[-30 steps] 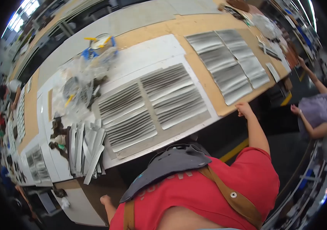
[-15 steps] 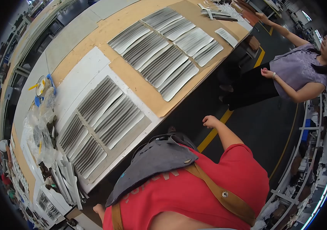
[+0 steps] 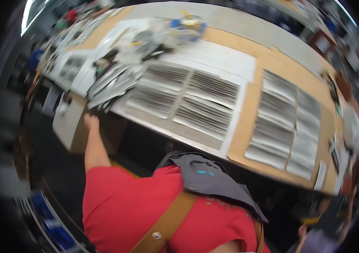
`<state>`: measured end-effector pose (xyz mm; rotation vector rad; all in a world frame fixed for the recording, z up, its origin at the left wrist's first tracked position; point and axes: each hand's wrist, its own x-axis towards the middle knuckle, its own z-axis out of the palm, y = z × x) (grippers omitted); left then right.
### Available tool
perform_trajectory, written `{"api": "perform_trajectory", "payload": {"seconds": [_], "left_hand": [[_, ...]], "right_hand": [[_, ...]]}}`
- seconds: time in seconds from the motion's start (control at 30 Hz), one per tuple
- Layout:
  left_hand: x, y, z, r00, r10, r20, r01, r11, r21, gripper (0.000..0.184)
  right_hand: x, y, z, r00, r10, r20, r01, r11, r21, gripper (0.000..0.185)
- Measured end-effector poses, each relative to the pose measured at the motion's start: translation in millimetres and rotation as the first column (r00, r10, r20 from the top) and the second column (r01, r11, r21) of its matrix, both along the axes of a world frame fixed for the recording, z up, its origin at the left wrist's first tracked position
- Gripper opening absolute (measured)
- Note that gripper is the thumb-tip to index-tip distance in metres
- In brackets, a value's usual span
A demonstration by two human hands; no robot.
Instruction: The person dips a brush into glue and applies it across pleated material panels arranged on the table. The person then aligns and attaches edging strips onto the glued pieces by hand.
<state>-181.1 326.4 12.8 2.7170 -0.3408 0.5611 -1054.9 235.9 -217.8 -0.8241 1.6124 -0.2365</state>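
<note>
My left hand (image 3: 91, 121) is held out at the table's left corner with its fingers curled closed, and I see nothing in it. It is just below a pile of grey-white strips (image 3: 114, 86) and in front of a pale box-like cabinet (image 3: 70, 122). Right of the pile, grey sheets with dark stripes (image 3: 207, 114) lie side by side on a light board (image 3: 196, 133). Another group of striped sheets (image 3: 272, 126) rests on brown board (image 3: 240, 145) farther right. My right hand is out of view.
Crumpled clear plastic (image 3: 137, 46) lies behind the strips, near a blue-edged item with yellow parts (image 3: 188, 27). A co-worker in a purple top (image 3: 320, 242) stands at the lower right, one hand (image 3: 302, 231) showing. Shelving with blue bins (image 3: 53, 223) is lower left.
The view has swung left, so the sheets appear farther right. My left hand has come fully into view from the lower edge. My right hand has left the view.
</note>
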Motion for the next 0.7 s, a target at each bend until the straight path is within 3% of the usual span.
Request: {"api": "perform_trajectory", "payload": {"seconds": [0.03,0.1,0.13,0.17,0.23,0.27,0.37,0.4,0.47,0.5,0.53,0.57,0.63,0.7], "left_hand": [[32,-7,24,0.995,0.097,0.018,-0.097,0.995,-0.012,0.038],[29,-37,112,0.979,0.139,0.152,-0.103,0.969,-0.224,0.038],[54,-37,146,0.986,0.126,0.106,-0.115,0.988,-0.102,0.037],[54,-46,181,0.98,0.153,0.124,-0.124,0.969,-0.215,0.035],[50,-57,245,0.948,0.185,0.258,-0.11,0.954,-0.281,0.032],[49,-58,265,0.921,0.207,0.331,-0.091,0.939,-0.332,0.03],[47,-46,284,0.887,0.321,0.332,-0.135,0.868,-0.479,0.029],[56,-35,271,0.849,0.344,0.401,-0.11,0.857,-0.503,0.025],[60,-6,228,0.829,0.313,0.463,-0.123,0.91,-0.395,0.023],[38,1,204,0.887,0.296,0.355,-0.181,0.929,-0.323,0.021],[68,29,151,0.916,0.209,0.343,-0.125,0.96,-0.251,0.022],[103,65,86,0.941,0.14,0.309,-0.186,0.975,0.125,0.027],[30,81,-6,0.99,0.132,-0.055,-0.111,0.953,0.283,0.029],[-96,67,-53,0.948,0.094,-0.303,-0.005,0.96,0.282,0.022]], "right_hand": [[-2,-8,-12,1.0,0.025,0.008,-0.026,0.999,0.033,0.008],[7,-30,-32,0.997,0.076,0.018,-0.076,0.995,0.059,0.011],[12,-39,-40,0.996,0.088,0.023,-0.089,0.994,0.064,0.012],[14,-44,-45,0.996,0.085,0.022,-0.087,0.994,0.063,0.014],[13,-50,-54,0.997,0.067,0.027,-0.069,0.996,0.061,0.017],[12,-52,-59,0.998,0.056,0.032,-0.058,0.997,0.056,0.019],[-1,-56,-76,0.998,0.021,0.063,-0.023,0.999,0.024,0.025],[-11,-56,-85,0.996,0.013,0.087,-0.013,1.0,0.004,0.027],[-40,-49,-112,0.988,0.02,0.155,-0.009,0.998,-0.069,0.031],[-50,-38,-118,0.988,0.021,0.156,-0.005,0.995,-0.102,0.033],[-41,-27,-106,0.998,0.015,0.065,-0.009,0.995,-0.097,0.033],[-32,-14,-92,0.999,-0.023,0.031,0.026,0.995,-0.091,0.03],[-29,11,-84,0.935,-0.322,0.152,0.301,0.943,0.145,0.02],[-23,32,-71,0.94,-0.342,0.009,0.334,0.924,0.184,0.014]]}}
